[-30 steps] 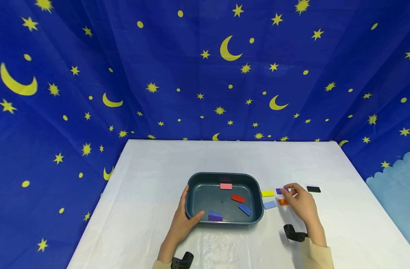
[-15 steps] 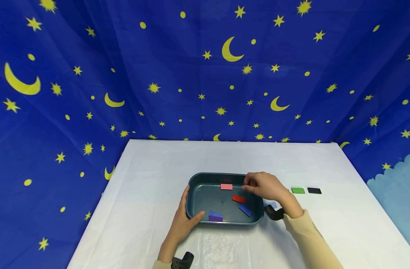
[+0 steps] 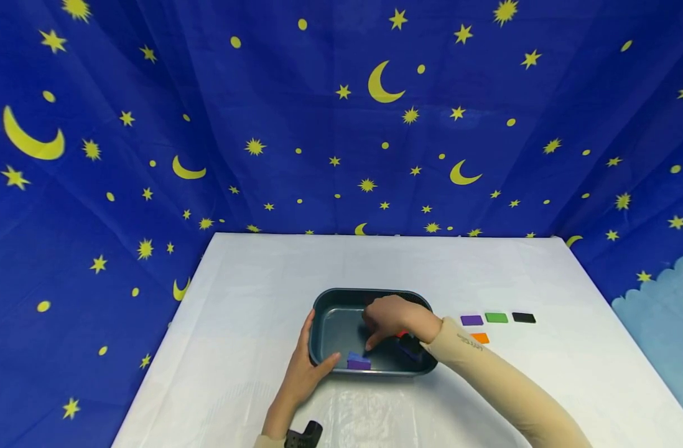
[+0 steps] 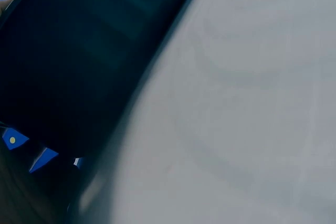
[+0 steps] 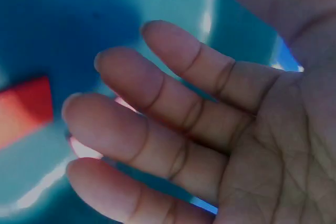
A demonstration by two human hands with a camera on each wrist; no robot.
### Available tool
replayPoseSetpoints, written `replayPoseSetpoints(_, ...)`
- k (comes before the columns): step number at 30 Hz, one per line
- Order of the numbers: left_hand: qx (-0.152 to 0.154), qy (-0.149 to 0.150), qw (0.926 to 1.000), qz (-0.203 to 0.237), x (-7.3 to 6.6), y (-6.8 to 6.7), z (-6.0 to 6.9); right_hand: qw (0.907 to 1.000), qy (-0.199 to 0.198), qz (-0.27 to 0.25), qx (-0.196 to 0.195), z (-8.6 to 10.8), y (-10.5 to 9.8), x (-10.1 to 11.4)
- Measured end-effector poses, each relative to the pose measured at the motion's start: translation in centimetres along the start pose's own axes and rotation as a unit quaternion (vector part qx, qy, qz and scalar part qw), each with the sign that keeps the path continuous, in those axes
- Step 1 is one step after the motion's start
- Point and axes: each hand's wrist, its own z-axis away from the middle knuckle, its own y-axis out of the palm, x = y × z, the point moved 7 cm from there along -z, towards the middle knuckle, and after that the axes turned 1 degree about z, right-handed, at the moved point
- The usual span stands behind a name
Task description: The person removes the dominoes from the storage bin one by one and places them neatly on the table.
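A dark teal tray [image 3: 333,326] stands on the table. My left hand [image 3: 303,372] grips its near left corner, thumb over the front rim and fingers along the outer left wall; the left wrist view shows mostly the dark tray wall [image 4: 73,66]. My right hand [image 3: 396,316] reaches down inside the tray with loosely bent fingers and nothing between them. Below these fingers lie a red block [image 5: 23,111] and a partly hidden pink block [image 5: 84,149]. A blue block [image 3: 357,356] and a purple block [image 3: 359,365] lie at the tray's front wall.
On the table to the right lie another purple block [image 3: 471,320], a green block [image 3: 496,317], a black block [image 3: 524,317] and a partly covered orange block [image 3: 480,338]. My right sleeve [image 3: 487,364] crosses the space between them and the tray. A starry blue curtain [image 3: 297,124] hangs behind.
My right hand has moved left from the blocks on the table, over the tray's right rim and into the tray. The yellow and light blue blocks are now out of sight. My left hand stays put.
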Motion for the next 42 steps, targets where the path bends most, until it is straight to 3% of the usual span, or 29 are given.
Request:
replayPoseSetpoints(7,0.0,0.004,1.0,0.002,-0.1,0.0,0.0,0.9982,0.019,0.044,0.037,-1.8,2.7,1.3)
replayPoseSetpoints(13,-0.002,0.006,1.0,0.005,-0.1,0.0,0.0,0.9978,0.038,0.045,0.031,-2.3,3.3,0.8)
replayPoseSetpoints(26,0.001,-0.003,1.0,0.002,0.0,0.1,-0.1,0.9966,0.041,-0.072,-0.003,-3.1,3.1,-1.6)
replayPoseSetpoints(34,0.0,0.002,1.0,0.0,0.0,0.0,0.0,0.9946,0.02,-0.101,-0.01,-3.3,3.1,-1.7)
replayPoseSetpoints(42,-0.001,0.003,1.0,0.005,0.0,0.1,-0.1,0.9939,-0.006,-0.11,0.008,-3.2,3.7,-0.9)
